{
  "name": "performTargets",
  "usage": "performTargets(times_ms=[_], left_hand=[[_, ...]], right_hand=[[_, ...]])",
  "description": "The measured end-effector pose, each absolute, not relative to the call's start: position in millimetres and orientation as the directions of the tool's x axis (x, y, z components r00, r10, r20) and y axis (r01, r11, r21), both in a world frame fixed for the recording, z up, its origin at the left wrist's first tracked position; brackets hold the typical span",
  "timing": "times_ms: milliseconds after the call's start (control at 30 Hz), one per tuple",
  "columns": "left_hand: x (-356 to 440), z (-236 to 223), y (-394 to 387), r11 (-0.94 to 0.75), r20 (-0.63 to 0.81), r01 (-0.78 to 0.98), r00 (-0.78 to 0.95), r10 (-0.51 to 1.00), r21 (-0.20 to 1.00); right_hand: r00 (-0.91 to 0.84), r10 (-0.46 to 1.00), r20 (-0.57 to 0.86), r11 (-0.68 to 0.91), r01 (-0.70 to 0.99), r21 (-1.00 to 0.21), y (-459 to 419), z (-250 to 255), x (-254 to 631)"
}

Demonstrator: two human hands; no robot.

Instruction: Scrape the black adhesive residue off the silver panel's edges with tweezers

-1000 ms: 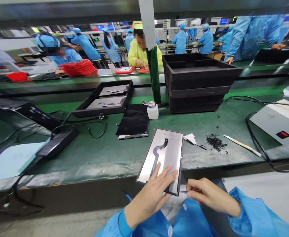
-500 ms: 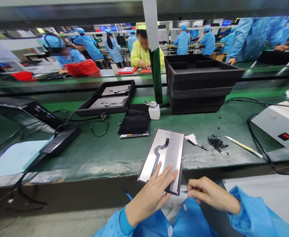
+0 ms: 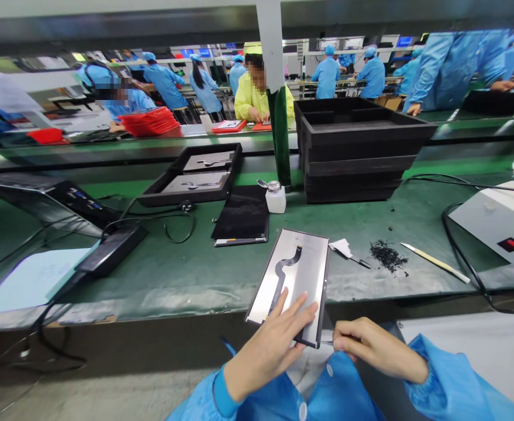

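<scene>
A display panel (image 3: pixel 303 257), silver-backed with a dark curved flex cable (image 3: pixel 283 266), lies tilted across the near edge of the bench. My left hand (image 3: pixel 278 333) rests on its lower part, fingers spread flat over the metal back. Beside the panel's lower right corner, my right hand (image 3: pixel 362 342) is closed in a pinch on a thin metal tool (image 3: pixel 327 341). The tool's tip meets the panel's edge; most of the rest is hidden in the fingers, so its exact kind is unclear.
On the bench (image 3: pixel 173 263) are dark scraps (image 3: pixel 387 256), a yellow-handled knife (image 3: pixel 436 263), a white wipe (image 3: pixel 341 248), a dispenser bottle (image 3: pixel 275 197), dark panels (image 3: pixel 241 213), a partitioned tray (image 3: pixel 195 172), stacked black trays (image 3: pixel 357 155) and a white box (image 3: pixel 497 216). Co-workers sit opposite.
The view has shifted very slightly. Both hands and the panel keep nearly the same positions, with the tool still at the panel's corner.
</scene>
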State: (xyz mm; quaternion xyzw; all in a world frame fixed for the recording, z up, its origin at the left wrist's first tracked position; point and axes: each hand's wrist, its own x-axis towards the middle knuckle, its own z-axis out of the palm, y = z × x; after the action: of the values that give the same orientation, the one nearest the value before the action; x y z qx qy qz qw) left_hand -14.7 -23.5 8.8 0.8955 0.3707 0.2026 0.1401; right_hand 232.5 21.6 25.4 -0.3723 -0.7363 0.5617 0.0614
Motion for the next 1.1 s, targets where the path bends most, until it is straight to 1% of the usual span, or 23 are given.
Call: performTargets(times_ms=[67, 167, 233, 433, 633, 800, 967, 1100], left_hand=[[-14.7, 8.6, -23.5, -0.688, 0.255, 0.609, 0.647, 0.719, 0.395], [-14.4, 9.7, -23.4, -0.686, 0.252, 0.617, 0.644, 0.722, 0.387], [-14.2, 11.1, -23.2, -0.688, 0.253, 0.614, 0.647, 0.72, 0.387], [-14.4, 11.7, -22.2, -0.703, 0.274, 0.588, 0.655, 0.704, 0.399], [-14.9, 9.2, -21.4, -0.722, 0.273, 0.597, 0.672, 0.688, 0.35], [-15.2, 9.1, -21.0, -0.732, 0.273, 0.589, 0.683, 0.677, 0.343], [-13.9, 5.6, -22.3, -0.731, 0.304, 0.589, 0.667, 0.681, 0.345], [-10.8, 5.9, -22.7, -0.72, 0.314, 0.604, 0.648, 0.694, 0.342]], right_hand=[[-0.715, 0.621, -0.321, 0.119, 0.491, -0.863, 21.6, 23.1, 232.4], [-0.688, 0.651, -0.32, 0.185, 0.553, -0.813, 17.8, 24.9, 231.5], [-0.671, 0.669, -0.32, 0.198, 0.576, -0.793, 14.3, 28.7, 230.8], [-0.696, 0.66, -0.283, 0.191, 0.52, -0.832, 12.1, 32.7, 230.3], [-0.724, 0.645, -0.245, 0.254, 0.506, -0.824, 9.6, 25.2, 231.4], [-0.653, 0.719, -0.239, 0.216, 0.536, -0.816, 5.1, 28.7, 234.8], [-0.624, 0.749, -0.222, 0.188, 0.522, -0.832, 0.8, 29.6, 238.3], [-0.571, 0.794, -0.21, 0.18, 0.55, -0.816, -2.2, 28.6, 241.2]])
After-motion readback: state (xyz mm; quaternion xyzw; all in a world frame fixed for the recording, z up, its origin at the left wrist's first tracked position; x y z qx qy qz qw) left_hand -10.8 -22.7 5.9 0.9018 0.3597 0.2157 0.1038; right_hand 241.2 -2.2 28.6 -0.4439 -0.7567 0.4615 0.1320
